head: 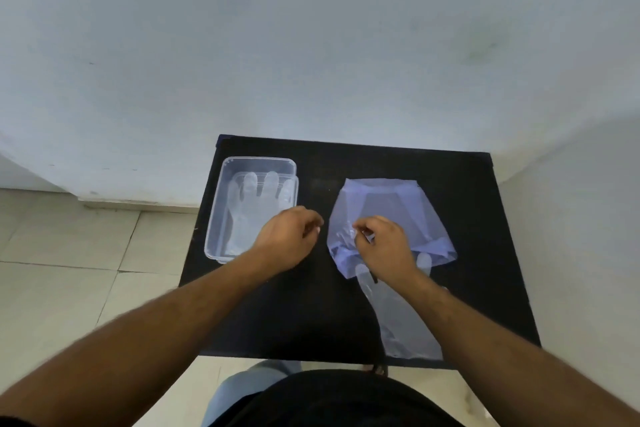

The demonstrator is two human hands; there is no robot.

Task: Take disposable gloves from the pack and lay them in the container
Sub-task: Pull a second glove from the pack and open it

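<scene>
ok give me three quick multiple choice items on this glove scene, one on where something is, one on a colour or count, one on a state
1. Where is the clear container relative to the glove pack?
A. on the person's left of it
B. on the person's right of it
C. stacked on top of it

2. What colour is the table top?
A. white
B. black
C. red

3. What is in the container?
A. nothing
B. a folded towel
C. a glove lying flat

Answers:
1 A, the container sits at the left part of the table with the pack to its right.
2 B, the surface under both items is black.
3 C, a clear glove with its fingers pointing away from the person lies flat inside it.
</scene>
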